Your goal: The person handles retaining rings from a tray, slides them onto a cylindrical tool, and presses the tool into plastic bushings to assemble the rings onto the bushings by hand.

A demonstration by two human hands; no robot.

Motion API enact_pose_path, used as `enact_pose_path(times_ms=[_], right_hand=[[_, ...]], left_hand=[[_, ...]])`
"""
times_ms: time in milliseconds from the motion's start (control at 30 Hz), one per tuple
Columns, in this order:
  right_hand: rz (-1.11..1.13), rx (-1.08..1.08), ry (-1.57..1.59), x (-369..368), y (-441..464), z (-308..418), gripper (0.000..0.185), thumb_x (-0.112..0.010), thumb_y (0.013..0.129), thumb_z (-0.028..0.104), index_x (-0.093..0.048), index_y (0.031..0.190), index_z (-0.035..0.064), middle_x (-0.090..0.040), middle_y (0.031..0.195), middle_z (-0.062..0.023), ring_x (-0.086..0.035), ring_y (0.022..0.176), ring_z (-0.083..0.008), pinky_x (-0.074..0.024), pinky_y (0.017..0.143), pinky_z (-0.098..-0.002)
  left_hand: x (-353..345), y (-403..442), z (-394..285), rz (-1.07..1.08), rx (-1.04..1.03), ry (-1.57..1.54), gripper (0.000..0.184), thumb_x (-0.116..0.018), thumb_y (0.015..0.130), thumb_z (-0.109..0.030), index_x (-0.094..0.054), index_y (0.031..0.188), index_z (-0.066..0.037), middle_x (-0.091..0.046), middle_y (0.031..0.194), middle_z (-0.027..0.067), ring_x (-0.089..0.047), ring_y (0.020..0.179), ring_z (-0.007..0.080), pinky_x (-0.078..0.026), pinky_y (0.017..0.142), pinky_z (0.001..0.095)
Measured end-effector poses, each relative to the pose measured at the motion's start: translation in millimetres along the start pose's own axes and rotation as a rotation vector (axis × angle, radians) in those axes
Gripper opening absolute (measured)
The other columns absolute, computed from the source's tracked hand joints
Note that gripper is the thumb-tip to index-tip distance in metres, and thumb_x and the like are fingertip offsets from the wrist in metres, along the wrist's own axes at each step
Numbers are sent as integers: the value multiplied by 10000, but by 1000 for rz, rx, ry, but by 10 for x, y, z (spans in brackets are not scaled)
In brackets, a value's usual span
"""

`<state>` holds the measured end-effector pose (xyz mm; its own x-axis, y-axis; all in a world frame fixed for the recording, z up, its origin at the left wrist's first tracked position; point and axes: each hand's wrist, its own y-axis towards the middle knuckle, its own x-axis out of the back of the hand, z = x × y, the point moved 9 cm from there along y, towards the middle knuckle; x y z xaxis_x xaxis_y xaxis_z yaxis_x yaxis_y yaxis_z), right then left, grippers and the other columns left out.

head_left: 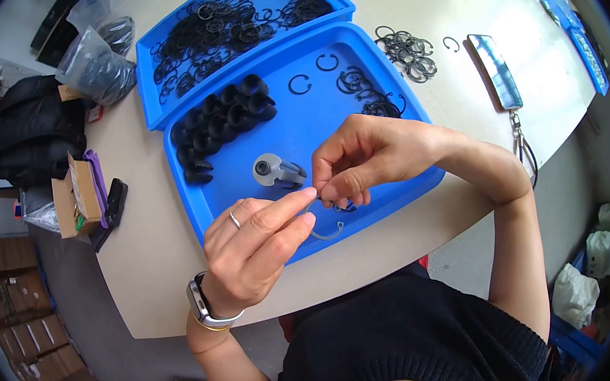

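Observation:
My left hand point(257, 246), wearing a ring and a watch, pinches a thin grey retaining ring point(330, 235) between thumb and index finger. The ring's open curve hangs below the fingertips, over the near edge of the blue tray point(185, 195). Right beside it, my right hand point(379, 156) is closed, its thumb and fingers pressed together at the left fingertips. What it grips is mostly hidden; a small dark bit shows there. Dark rings point(349, 207) show partly under the right hand. A grey cylindrical fixture point(267, 169) stands in the tray just beyond both hands.
Stacked black ring rolls point(220, 125) fill the tray's left side. Loose circlips point(299, 85) lie further back. A second blue tray point(150, 95) behind holds many more. On the table are a circlip pile point(409, 53), a phone point(495, 72), bags point(97, 67) and a small box point(77, 199).

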<state>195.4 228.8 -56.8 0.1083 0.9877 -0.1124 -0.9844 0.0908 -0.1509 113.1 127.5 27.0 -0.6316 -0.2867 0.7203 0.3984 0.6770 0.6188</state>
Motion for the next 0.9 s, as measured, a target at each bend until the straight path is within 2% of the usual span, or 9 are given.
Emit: enact_pose_path(times_ms=[67,167,233,267,333,533,733,833,900], right_hand=[[-7,6,-5,-2,5,6,193,-650,1000,184,-698,1025,-2,-684,835,-9,-621,715,-59,-528,653,-221],[-45,26,-25,27,-9,55,189,-663,999,176,-687,1009,-10,-672,816,-2,-615,709,-52,-518,653,-214],[-73,40,-40,45,-22,98,185,-661,996,171,-683,1000,-13,-668,813,0,-610,704,-53,-513,653,-216],[-92,53,-37,52,-29,120,184,-662,992,166,-682,993,-16,-666,811,1,-608,710,-53,-511,656,-218],[-110,65,-34,44,-33,126,183,-664,988,162,-680,985,-20,-664,810,1,-605,715,-52,-508,660,-220],[-151,98,-73,35,-46,144,178,-670,979,150,-680,979,-28,-665,812,-5,-603,739,-50,-511,687,-226],[-165,97,-95,53,-62,169,189,-683,983,161,-687,994,-28,-672,828,-5,-613,759,-59,-515,698,-230],[-271,180,-334,253,-87,265,189,-717,962,156,-685,1061,-3,-708,913,-21,-655,832,-83,-531,708,-259],[-391,115,-682,397,-127,358,176,-731,930,117,-683,1075,28,-723,957,-44,-679,840,-112,-539,716,-272]], left_hand=[[-8,6,-2,16,0,8,221,-719,735,37,-695,955,32,-729,1081,190,-673,741,244,-547,619,309],[-37,16,30,39,47,15,250,-742,787,15,-687,1030,24,-723,1112,192,-696,795,259,-552,645,315],[-28,31,63,-17,110,-77,364,-804,813,-62,-658,1138,13,-719,1132,191,-716,859,281,-558,667,325],[-36,22,47,-18,110,-77,364,-804,813,-62,-658,1138,13,-719,1132,191,-716,859,281,-558,667,325],[-20,-19,65,-50,172,-109,505,-860,790,-150,-627,1210,5,-721,1124,191,-726,914,299,-565,692,345],[10,25,6,-49,94,13,580,-892,716,-120,-628,1221,-13,-713,1106,156,-684,914,286,-559,734,352],[61,38,17,-35,162,9,593,-879,692,-15,-629,1229,-17,-701,1136,148,-656,967,292,-542,807,371],[180,-26,214,-109,265,-94,584,-847,714,10,-605,1245,-12,-703,1159,146,-645,954,285,-531,850,378],[234,-63,389,-163,330,-206,538,-813,755,-5,-598,1248,-10,-707,1178,137,-636,962,250,-520,855,368]])
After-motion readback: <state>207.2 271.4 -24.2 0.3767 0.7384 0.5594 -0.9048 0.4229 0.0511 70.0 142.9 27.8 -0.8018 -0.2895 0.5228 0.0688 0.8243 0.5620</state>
